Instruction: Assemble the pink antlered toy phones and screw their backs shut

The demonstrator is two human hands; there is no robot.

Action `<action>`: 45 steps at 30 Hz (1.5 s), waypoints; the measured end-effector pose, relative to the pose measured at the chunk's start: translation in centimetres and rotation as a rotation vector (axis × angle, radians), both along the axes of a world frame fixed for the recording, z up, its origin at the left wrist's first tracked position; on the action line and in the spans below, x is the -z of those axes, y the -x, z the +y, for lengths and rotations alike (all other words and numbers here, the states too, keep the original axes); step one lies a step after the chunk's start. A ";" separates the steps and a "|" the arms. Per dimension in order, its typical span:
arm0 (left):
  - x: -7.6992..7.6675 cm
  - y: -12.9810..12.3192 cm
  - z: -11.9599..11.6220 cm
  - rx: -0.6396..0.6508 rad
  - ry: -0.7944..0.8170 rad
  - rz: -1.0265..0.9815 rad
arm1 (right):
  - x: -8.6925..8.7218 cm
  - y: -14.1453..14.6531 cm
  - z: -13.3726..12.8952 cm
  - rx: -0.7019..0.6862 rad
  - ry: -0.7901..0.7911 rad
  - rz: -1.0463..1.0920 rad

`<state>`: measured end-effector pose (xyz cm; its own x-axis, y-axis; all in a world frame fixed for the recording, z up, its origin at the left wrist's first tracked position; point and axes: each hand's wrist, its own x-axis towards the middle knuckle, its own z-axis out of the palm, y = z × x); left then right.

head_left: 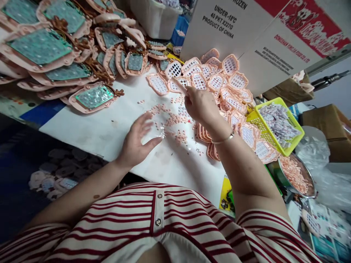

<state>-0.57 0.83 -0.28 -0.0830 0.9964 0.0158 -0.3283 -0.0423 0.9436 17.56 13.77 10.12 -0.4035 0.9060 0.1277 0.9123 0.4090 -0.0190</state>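
Note:
My left hand (137, 140) is open over the white tabletop, its fingers spread and a little blurred by motion, beside a scatter of small pink pieces (175, 119). A small bit of clear plastic (162, 130) lies by its thumb and fingertips. Farther out, my right hand (201, 104) reaches across with its index finger stretched out and the other fingers curled under. That fingertip is at a pink-rimmed perforated panel (175, 84) at the near edge of a loose heap of similar panels (216, 82). I see nothing held in either hand; the right palm is hidden.
Pink shells with green-tinted boards (41, 47) and brown wires pile up at left. A printed carton (246, 40) stands behind the panels. To the right are a yellow basket (255, 118) of small pieces and a metal bowl (309, 177) of pink parts.

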 end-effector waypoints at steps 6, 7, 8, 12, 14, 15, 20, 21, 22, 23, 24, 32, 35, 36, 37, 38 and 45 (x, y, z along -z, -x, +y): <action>-0.8 -0.2 -0.1 0.032 -0.127 0.282 | -1.3 0.6 -9.4 -0.248 0.660 0.693; -0.7 -0.3 -0.2 0.062 -0.137 0.294 | -0.6 0.2 -10.0 -0.256 0.686 0.777; -0.6 -0.4 -0.4 0.076 -0.145 0.292 | 0.3 -0.3 -10.3 -0.230 0.655 0.832; -0.5 -0.5 -1.0 0.012 -0.058 0.099 | 4.9 -2.4 -9.9 0.028 0.283 0.472; -0.6 -0.4 -1.3 0.004 0.053 -0.063 | 6.8 -3.0 -10.0 0.031 0.209 0.184; -0.7 -0.4 -1.5 0.017 0.110 -0.146 | 7.5 -3.1 -10.2 0.018 0.193 0.106; -0.5 -0.5 -2.6 0.203 0.283 -0.428 | 9.1 -3.4 -11.1 0.003 0.066 0.127; -0.4 -0.6 -2.7 0.251 0.302 -0.465 | 9.2 -3.6 -11.0 0.010 0.031 0.167; -0.3 -0.7 -2.8 0.296 0.317 -0.500 | 9.4 -3.8 -10.9 0.017 -0.001 0.210; -0.2 -0.8 -2.9 0.333 0.329 -0.534 | 9.5 -4.0 -10.8 0.022 -0.028 0.256; -0.2 -0.9 -2.9 0.360 0.339 -0.563 | 9.6 -4.2 -10.7 0.022 -0.046 0.312; 0.7 -1.4 -2.7 0.502 0.374 -0.595 | 8.9 -2.7 -12.1 0.028 0.324 1.149; 0.9 -1.7 -2.7 0.472 0.357 -0.614 | 8.6 -1.4 -13.3 -0.049 0.391 1.223; 1.0 -1.8 -2.8 0.459 0.351 -0.614 | 8.5 -1.1 -13.7 -0.082 0.373 1.193; 1.0 -1.8 -2.8 0.452 0.350 -0.608 | 8.4 -0.8 -14.0 -0.115 0.349 1.143; 1.1 -1.9 -2.8 0.449 0.351 -0.600 | 8.4 -0.7 -14.3 -0.142 0.322 1.086; 1.1 -1.9 -2.9 0.384 0.354 -0.586 | 8.0 -0.9 -15.2 -0.179 0.251 0.934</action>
